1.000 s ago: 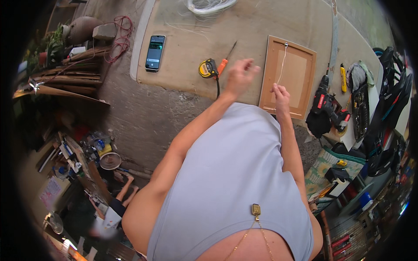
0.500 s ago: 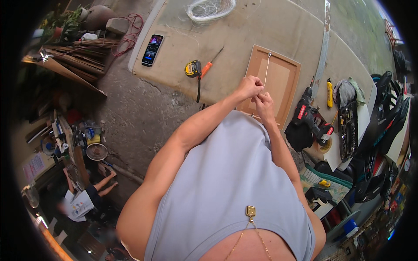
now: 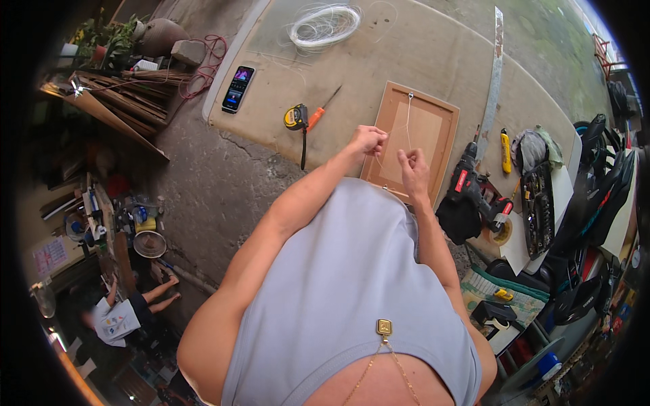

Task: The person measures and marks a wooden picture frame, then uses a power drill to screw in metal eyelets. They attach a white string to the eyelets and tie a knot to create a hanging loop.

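Two hands: both work at the near end of one frame, pinching a thin line.
Slab (image 3: 433,54): one pale concrete slab carries the work; it lies on the ground.
Frame (image 3: 414,139): one wooden frame with a brown back panel lies flat on the slab, straight ahead of the person.
Line (image 3: 408,115): one thin pale line runs from a fixing at the frame's far rail down to the hands.
Left hand (image 3: 369,140): curled closed, fingertips pinched on the line over the frame's left rail.
Right hand (image 3: 413,169): curled closed just beside the left, over the frame's near edge; it seems to pinch the same line, though the grip itself is too small to tell.
Doing it well: as I judge it, the line should stay taut between far fixing and fingers, hands close together, so a knot or loop seats tight and does not slip.
Saw (image 3: 494,74): one long blade lies just right of the frame.
Drill (image 3: 474,193): one black-and-red drill lies right of the frame's near corner.
Coil (image 3: 323,24): one coil of white line lies at the slab's far side.
Phone (image 3: 237,88): one, screen lit, near the slab's left edge.
Tape measure (image 3: 296,117): one, yellow and black, left of the frame.
Screwdriver (image 3: 321,109): one, orange handle, touching or just beside the tape measure.
Knife (image 3: 505,142): one yellow utility knife, right of the saw.
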The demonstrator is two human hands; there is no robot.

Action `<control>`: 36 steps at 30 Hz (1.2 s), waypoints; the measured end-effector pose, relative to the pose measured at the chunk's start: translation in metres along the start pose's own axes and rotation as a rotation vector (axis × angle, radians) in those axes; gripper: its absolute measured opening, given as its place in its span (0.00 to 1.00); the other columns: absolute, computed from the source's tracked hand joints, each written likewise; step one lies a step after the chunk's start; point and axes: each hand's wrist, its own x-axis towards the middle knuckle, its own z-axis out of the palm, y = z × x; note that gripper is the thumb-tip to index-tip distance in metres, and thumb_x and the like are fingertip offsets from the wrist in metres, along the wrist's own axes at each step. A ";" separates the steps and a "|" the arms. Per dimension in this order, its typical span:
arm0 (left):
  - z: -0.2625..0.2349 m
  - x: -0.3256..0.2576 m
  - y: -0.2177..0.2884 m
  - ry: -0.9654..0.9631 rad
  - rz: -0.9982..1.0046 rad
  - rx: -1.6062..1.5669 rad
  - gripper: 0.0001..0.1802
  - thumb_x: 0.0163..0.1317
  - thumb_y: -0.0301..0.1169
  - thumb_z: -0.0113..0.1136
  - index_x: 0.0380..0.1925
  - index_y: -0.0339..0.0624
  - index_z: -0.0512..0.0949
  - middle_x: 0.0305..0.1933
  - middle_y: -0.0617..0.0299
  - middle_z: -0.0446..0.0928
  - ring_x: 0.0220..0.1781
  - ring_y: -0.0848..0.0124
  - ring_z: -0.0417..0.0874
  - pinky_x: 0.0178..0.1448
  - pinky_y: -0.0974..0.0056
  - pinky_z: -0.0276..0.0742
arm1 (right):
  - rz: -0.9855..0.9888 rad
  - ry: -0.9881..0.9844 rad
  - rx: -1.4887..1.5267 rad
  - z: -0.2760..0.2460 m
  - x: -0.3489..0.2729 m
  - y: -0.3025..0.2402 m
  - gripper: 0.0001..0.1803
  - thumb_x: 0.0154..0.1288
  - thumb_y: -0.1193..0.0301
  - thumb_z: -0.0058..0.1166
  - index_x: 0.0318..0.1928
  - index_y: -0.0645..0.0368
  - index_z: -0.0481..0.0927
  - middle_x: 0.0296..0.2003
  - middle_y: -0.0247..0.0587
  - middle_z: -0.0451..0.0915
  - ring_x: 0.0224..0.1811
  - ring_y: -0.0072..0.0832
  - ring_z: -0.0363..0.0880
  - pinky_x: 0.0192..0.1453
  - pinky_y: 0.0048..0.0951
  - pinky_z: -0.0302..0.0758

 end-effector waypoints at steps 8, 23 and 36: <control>-0.007 -0.008 -0.037 0.096 0.798 1.093 0.07 0.52 0.31 0.57 0.29 0.43 0.80 0.29 0.63 0.76 0.32 0.65 0.78 0.34 0.58 0.75 | 0.080 -0.075 0.107 -0.005 0.015 0.053 0.16 0.65 0.62 0.47 0.32 0.64 0.77 0.19 0.41 0.76 0.23 0.33 0.74 0.30 0.35 0.70; 0.025 -0.038 0.011 -0.224 1.340 1.129 0.04 0.51 0.32 0.59 0.24 0.46 0.78 0.30 0.64 0.74 0.40 0.67 0.74 0.50 0.59 0.66 | 0.116 -0.538 0.330 -0.068 -0.034 -0.074 0.14 0.66 0.66 0.48 0.29 0.63 0.75 0.18 0.30 0.71 0.20 0.15 0.64 0.23 0.19 0.62; 0.018 -0.066 -0.003 -0.558 0.165 -0.161 0.10 0.67 0.37 0.48 0.31 0.44 0.70 0.30 0.67 0.72 0.35 0.77 0.73 0.41 0.70 0.70 | 0.242 -0.527 1.146 -0.016 0.016 -0.020 0.15 0.72 0.62 0.39 0.40 0.60 0.74 0.33 0.35 0.78 0.34 0.20 0.76 0.40 0.26 0.72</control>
